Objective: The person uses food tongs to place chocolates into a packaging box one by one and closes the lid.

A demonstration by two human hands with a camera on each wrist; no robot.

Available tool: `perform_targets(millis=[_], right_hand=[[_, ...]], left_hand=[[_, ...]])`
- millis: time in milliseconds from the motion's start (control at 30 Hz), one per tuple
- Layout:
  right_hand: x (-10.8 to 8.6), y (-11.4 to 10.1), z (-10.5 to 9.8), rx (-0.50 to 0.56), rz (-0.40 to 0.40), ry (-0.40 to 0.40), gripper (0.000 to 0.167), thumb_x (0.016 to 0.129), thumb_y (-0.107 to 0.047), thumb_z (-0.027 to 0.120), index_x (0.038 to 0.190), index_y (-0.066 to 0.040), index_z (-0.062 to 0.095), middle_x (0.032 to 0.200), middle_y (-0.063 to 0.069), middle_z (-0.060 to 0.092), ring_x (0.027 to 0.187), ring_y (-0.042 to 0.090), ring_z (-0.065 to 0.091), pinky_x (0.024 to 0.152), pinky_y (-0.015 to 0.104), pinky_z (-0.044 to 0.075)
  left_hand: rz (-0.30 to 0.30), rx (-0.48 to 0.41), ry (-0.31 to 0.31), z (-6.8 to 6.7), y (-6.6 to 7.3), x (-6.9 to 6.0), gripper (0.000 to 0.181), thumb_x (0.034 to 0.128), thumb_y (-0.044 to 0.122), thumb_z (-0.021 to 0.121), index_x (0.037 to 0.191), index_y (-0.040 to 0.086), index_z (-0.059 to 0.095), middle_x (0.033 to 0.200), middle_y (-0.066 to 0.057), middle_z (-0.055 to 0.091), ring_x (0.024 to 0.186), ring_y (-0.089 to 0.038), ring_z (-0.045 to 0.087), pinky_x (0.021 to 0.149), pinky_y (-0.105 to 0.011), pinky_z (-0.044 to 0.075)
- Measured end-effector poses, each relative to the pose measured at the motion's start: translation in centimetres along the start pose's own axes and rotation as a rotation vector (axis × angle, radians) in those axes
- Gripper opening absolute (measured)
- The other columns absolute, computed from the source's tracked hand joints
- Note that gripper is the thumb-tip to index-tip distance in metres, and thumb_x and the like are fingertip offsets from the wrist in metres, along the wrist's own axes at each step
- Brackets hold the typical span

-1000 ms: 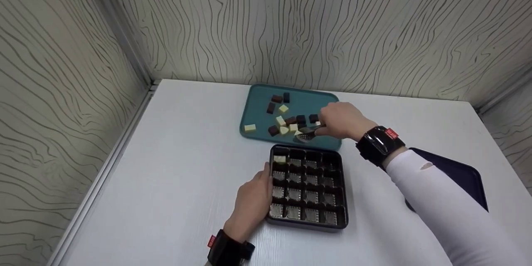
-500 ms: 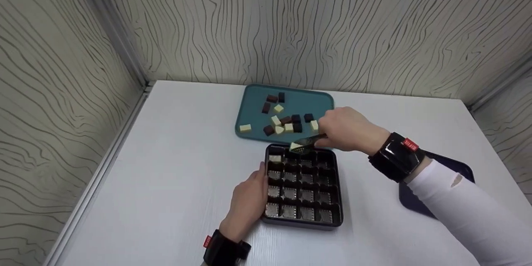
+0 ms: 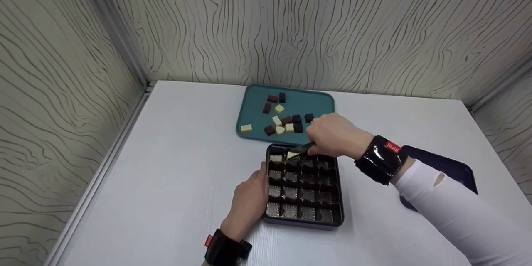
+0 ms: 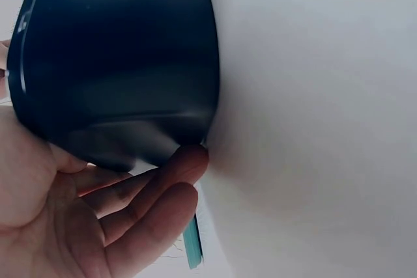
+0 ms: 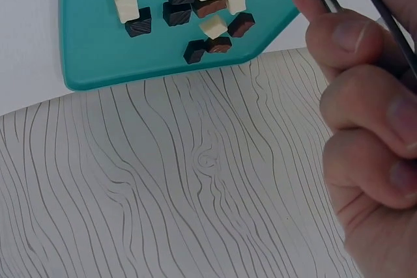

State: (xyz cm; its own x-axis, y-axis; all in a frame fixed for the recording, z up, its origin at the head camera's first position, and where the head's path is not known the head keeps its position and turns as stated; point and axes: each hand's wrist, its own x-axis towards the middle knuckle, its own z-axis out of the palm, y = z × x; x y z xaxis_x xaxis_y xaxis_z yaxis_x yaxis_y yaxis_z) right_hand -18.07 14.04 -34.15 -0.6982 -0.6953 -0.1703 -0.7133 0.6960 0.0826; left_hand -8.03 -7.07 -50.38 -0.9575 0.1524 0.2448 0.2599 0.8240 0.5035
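Note:
My right hand (image 3: 338, 135) grips dark tongs (image 3: 305, 148), its fingers curled round them. At their tips a white chocolate (image 3: 292, 155) sits at the second compartment of the box's back row; whether it touches the bottom I cannot tell. Another white chocolate (image 3: 276, 158) lies in the back left compartment. The dark box (image 3: 301, 223) has a divided insert with silvery compartment floors. Along its left side my left hand (image 3: 248, 195) rests; in the left wrist view its fingertips (image 4: 189, 164) touch the box wall (image 4: 124, 63). The right wrist view shows the tongs' arms (image 5: 384, 11) but not their tips.
Behind the box lies a teal tray (image 3: 254, 102) with several white, brown and dark chocolates (image 3: 296, 119) scattered on it. A dark blue tray (image 3: 455, 168) sits at the right, partly under my sleeve. A wood-patterned wall (image 3: 266, 29) stands along the table's back edge.
My right hand has carried the white chocolate in the tongs from the teal tray forward to the box's back row. The left hand has stayed on the box's left side.

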Motion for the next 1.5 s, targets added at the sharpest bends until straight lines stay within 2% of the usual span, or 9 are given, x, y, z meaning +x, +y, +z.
perform_targets(millis=[167,400,533,667,867,1100,1233,1367,1500], right_hand=[[0.8,-0.4,0.0,-0.019,0.009,-0.036,0.064,0.086,-0.032,0.087,0.057,-0.020,0.031,0.056,-0.008,0.030,0.052,0.010,0.031,0.052,0.023,0.026],[2.5,-1.7,-0.3,-0.115,0.024,-0.121,0.056,0.087,-0.030,0.086,0.059,-0.016,0.039,0.059,-0.004,0.038,0.054,0.012,0.034,0.051,0.025,0.027],[3.5,-2.6,-0.3,-0.185,-0.003,-0.119,0.045,0.086,-0.023,0.086,0.059,-0.012,0.051,0.059,0.001,0.055,0.052,0.014,0.047,0.051,0.027,0.045],[4.1,-3.1,0.1,-0.273,-0.038,-0.093,0.027,0.086,-0.018,0.085,0.068,-0.008,0.069,0.068,0.007,0.070,0.058,0.020,0.063,0.059,0.035,0.061],[4.4,-3.2,0.7,-0.291,-0.029,-0.110,0.016,0.088,-0.017,0.084,0.078,-0.006,0.076,0.071,0.009,0.073,0.061,0.023,0.067,0.061,0.036,0.063],[4.5,-3.2,1.0,-0.287,-0.025,-0.114,0.014,0.090,-0.016,0.081,0.082,-0.006,0.078,0.074,0.009,0.074,0.061,0.023,0.066,0.059,0.036,0.062],[4.4,-3.3,0.9,-0.269,-0.022,-0.108,0.021,0.087,-0.020,0.084,0.076,-0.005,0.075,0.073,0.009,0.073,0.060,0.023,0.066,0.059,0.036,0.062],[4.1,-3.1,0.5,-0.239,-0.017,-0.106,0.043,0.083,-0.024,0.088,0.059,-0.010,0.056,0.063,0.007,0.067,0.055,0.020,0.062,0.057,0.035,0.061],[3.3,-2.6,-0.3,-0.199,0.001,-0.101,0.055,0.084,-0.025,0.087,0.057,-0.014,0.041,0.057,0.002,0.056,0.052,0.016,0.053,0.054,0.031,0.054]], left_hand=[[0.009,0.005,0.001,0.0,0.0,0.0,0.039,0.1081,0.011,0.052,0.142,-0.008,0.058,0.106,-0.017,0.077,0.064,-0.025,0.071,0.057,-0.036,0.058],[0.029,0.006,0.012,0.1,-0.1,-0.1,0.039,0.1080,0.010,0.052,0.141,-0.010,0.058,0.109,-0.017,0.077,0.060,-0.022,0.068,0.054,-0.034,0.056],[0.013,-0.010,0.011,0.1,-0.1,-0.1,0.039,0.1084,0.011,0.051,0.141,-0.009,0.059,0.110,-0.018,0.078,0.067,-0.029,0.073,0.059,-0.039,0.060],[-0.003,-0.024,-0.005,0.1,0.1,-0.1,0.039,0.1087,0.012,0.050,0.142,-0.007,0.058,0.108,-0.018,0.078,0.070,-0.031,0.074,0.060,-0.041,0.060],[-0.013,-0.025,-0.036,0.1,0.3,0.0,0.041,0.1092,0.013,0.050,0.144,-0.007,0.056,0.109,-0.018,0.077,0.072,-0.031,0.074,0.063,-0.041,0.061],[-0.007,-0.020,-0.020,0.1,0.2,0.0,0.041,0.1085,0.013,0.051,0.144,-0.007,0.057,0.107,-0.017,0.077,0.066,-0.028,0.072,0.058,-0.038,0.059],[0.024,0.023,0.010,0.1,0.1,-0.1,0.039,0.1076,0.011,0.053,0.141,-0.007,0.059,0.103,-0.014,0.077,0.061,-0.023,0.069,0.053,-0.034,0.056],[0.055,0.069,0.037,0.1,0.1,-0.1,0.037,0.1069,0.009,0.055,0.139,-0.008,0.060,0.100,-0.013,0.077,0.060,-0.019,0.069,0.049,-0.030,0.054],[0.029,0.044,0.020,0.1,0.0,0.0,0.038,0.1078,0.011,0.053,0.141,-0.007,0.059,0.105,-0.015,0.078,0.062,-0.022,0.071,0.051,-0.032,0.055]])
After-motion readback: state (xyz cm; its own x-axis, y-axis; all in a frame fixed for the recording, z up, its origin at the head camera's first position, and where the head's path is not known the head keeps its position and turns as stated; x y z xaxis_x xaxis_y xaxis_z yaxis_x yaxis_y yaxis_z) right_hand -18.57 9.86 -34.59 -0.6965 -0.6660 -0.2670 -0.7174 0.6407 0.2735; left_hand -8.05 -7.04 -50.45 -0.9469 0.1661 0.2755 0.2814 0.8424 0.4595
